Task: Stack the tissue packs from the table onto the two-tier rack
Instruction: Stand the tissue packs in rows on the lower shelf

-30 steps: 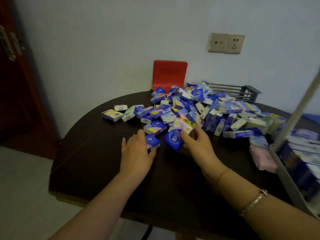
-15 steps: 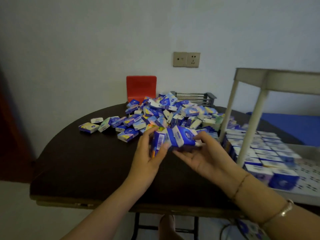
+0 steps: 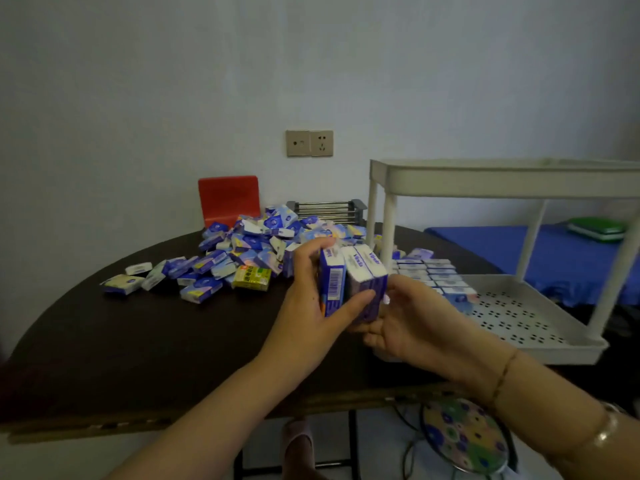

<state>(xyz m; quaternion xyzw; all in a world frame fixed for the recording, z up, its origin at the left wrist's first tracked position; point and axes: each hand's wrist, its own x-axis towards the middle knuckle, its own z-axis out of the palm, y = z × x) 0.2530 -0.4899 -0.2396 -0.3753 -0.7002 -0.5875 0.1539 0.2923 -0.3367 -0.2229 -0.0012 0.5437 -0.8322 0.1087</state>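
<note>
Blue packs (image 3: pixel 351 282) — both hands clasping.

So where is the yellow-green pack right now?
In the head view, the flat yellow-green tissue pack lies on the dark round table at the near edge of the blue-and-white pile, left of the left hand.

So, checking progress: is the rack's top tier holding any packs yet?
Cannot tell: the top tier shows only its rim from below; packs line the lower tier.
</note>
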